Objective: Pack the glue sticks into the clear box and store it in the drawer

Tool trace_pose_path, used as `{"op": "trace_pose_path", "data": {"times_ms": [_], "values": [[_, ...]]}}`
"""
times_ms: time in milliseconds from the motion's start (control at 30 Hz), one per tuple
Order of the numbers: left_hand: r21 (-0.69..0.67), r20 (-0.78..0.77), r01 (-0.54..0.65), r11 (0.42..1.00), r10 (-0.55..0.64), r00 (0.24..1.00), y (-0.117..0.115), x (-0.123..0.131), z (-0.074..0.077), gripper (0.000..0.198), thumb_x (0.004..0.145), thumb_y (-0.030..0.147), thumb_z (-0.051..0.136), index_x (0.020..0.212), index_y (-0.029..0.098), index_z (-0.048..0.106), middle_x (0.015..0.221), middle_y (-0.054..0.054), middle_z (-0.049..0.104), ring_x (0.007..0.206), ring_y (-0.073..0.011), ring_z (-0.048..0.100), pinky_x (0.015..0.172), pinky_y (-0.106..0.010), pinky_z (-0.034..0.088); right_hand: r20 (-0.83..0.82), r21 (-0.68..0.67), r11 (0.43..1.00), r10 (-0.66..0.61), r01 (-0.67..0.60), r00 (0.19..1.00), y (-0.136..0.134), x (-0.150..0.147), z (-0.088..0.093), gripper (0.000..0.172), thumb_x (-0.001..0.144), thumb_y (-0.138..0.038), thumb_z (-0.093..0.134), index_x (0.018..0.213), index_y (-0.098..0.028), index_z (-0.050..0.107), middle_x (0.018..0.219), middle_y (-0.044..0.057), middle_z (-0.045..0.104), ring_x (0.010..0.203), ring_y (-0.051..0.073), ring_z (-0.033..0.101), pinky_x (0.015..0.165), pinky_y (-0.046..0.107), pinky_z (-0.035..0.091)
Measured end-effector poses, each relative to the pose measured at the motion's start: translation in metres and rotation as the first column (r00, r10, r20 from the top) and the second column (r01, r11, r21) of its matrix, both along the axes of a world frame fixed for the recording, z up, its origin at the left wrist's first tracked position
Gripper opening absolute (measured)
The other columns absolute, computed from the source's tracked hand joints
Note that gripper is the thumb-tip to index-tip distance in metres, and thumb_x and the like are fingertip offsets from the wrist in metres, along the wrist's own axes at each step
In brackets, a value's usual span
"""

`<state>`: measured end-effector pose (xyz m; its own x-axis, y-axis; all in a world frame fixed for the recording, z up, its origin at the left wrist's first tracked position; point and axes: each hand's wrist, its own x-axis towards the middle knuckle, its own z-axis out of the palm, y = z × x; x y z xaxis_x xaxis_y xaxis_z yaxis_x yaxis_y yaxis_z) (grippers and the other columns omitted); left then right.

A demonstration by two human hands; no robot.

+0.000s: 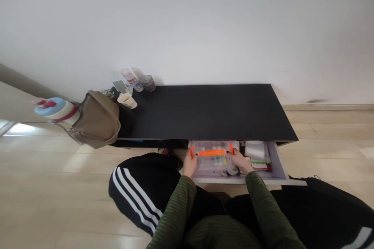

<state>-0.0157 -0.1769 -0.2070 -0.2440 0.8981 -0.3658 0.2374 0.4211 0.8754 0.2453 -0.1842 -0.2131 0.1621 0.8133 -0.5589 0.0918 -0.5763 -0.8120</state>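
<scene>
A clear plastic box (212, 159) with orange clips and an orange front strip sits in an open white drawer (279, 161). Small coloured items show through its lid. My left hand (190, 164) grips the box's left end, and my right hand (240, 161) holds its right end. Folded white and striped cloths (257, 155) lie in the drawer to the right of the box. Whatever lies under the box is hidden.
The drawer opens from a low black cabinet (204, 111). A cup (127, 100), a spray can (131, 79) and a dark glass (147, 83) stand at its far left. A tan bag (97, 120) and a blue-capped bottle (55, 109) are left of it. My black-trousered knees lie below the drawer.
</scene>
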Motion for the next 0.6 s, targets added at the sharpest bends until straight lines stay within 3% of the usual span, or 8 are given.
{"op": "trace_pose_path", "data": {"times_ms": [133, 267, 467, 600], "values": [[0.037, 0.015, 0.016, 0.999, -0.017, 1.000, 0.000, 0.001, -0.007, 0.054, 0.077, 0.021, 0.063, 0.131, 0.018, 0.056, 0.141, -0.013, 0.054, 0.136, -0.0266, 0.045, 0.118, -0.041, 0.027, 0.017, 0.003, 1.000, -0.008, 0.008, 1.000, 0.009, -0.001, -0.005, 0.019, 0.067, -0.023, 0.066, 0.085, -0.020, 0.060, 0.076, 0.004, 0.068, 0.082, 0.022, 0.063, 0.076, 0.029, 0.047], [0.039, 0.015, 0.043, 0.998, -0.043, 0.999, 0.000, 0.006, -0.006, 0.056, 0.075, 0.019, 0.062, 0.131, 0.017, 0.056, 0.143, -0.013, 0.051, 0.137, -0.0265, 0.044, 0.119, -0.039, 0.025, 0.023, 0.000, 1.000, 0.001, -0.001, 1.000, 0.008, -0.001, -0.008, 0.021, 0.067, -0.024, 0.066, 0.087, -0.020, 0.060, 0.073, 0.003, 0.068, 0.080, 0.022, 0.063, 0.075, 0.029, 0.048], [0.029, -0.042, 0.056, 0.998, -0.055, 0.998, -0.002, 0.010, 0.009, 0.054, 0.074, 0.017, 0.061, 0.129, 0.016, 0.058, 0.140, -0.014, 0.052, 0.137, -0.0284, 0.043, 0.119, -0.041, 0.025, 0.114, -0.037, 0.999, 0.023, -0.019, 0.993, 0.006, 0.001, -0.002, 0.025, 0.067, -0.022, 0.068, 0.091, -0.020, 0.063, 0.082, 0.006, 0.071, 0.092, 0.026, 0.066, 0.082, 0.031, 0.048], [0.151, -0.104, 0.115, 0.982, -0.100, 0.989, -0.017, 0.014, 0.028, 0.048, 0.074, 0.018, 0.060, 0.122, 0.021, 0.062, 0.141, -0.011, 0.052, 0.137, -0.0261, 0.043, 0.117, -0.038, 0.028, 0.240, -0.027, 1.000, 0.014, -0.008, 0.971, -0.008, 0.005, 0.016, 0.031, 0.067, -0.022, 0.069, 0.097, -0.018, 0.064, 0.107, 0.015, 0.070, 0.114, 0.033, 0.059, 0.096, 0.036, 0.041]]}}
